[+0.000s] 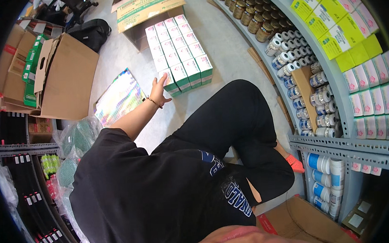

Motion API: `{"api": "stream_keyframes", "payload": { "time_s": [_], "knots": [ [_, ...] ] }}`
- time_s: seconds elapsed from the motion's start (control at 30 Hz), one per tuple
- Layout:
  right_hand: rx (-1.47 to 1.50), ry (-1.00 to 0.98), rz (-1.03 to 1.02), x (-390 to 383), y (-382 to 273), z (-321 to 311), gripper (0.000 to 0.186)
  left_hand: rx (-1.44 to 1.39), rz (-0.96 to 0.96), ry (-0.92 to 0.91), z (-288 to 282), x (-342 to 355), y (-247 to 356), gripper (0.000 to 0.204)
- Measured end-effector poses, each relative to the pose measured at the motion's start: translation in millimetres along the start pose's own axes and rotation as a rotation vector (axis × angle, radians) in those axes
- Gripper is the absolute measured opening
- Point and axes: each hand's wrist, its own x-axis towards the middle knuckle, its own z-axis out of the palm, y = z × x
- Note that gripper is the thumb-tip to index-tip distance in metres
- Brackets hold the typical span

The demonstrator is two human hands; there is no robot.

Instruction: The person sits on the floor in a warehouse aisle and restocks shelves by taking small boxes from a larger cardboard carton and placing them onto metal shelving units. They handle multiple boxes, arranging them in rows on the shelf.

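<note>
My left hand (160, 92), with a beaded band at its wrist, reaches to the near-left corner of a block of small white and green boxes (180, 53) standing in rows on the floor. Its fingers are apart, the fingertips at the corner box's front; whether they press on it I cannot tell. A sheet printed with a bright multicoloured pattern (119, 99) lies left of the block, partly under my forearm. An opened cardboard carton (150, 16) sits behind the boxes. My right hand does not show.
Cartons (71, 73) and a black backpack (88, 33) are on the left, near wrapped goods (72, 136). Metal shelving (341, 147) on the right holds jars (254, 23), bottles and boxes. My bent leg (229, 111) occupies the middle; another carton (287, 222) lies lower right.
</note>
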Motion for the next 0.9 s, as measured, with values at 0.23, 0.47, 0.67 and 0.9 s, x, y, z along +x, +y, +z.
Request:
{"api": "stream_keyframes", "payload": {
  "time_s": [0.23, 0.47, 0.67, 0.9],
  "knots": [
    [0.249, 0.327, -0.262, 105, -185, -65, 0.033, 0.009, -0.157, -0.094, -2, 14, -3, 0.11],
    [0.665, -0.356, -0.73, 97, -556, -12, 0.04, -0.046, -0.17, -0.23, 10, -11, -1, 0.109],
    [0.307, -1.006, -0.711, 28, -708, 163, 0.092, -0.067, -0.08, -0.04, -7, -14, -25, 0.107],
    [0.137, -1.436, -0.605, -5, -724, 211, 0.08, -0.215, -0.125, -0.062, -12, 12, -53, 0.082]
  ]
}}
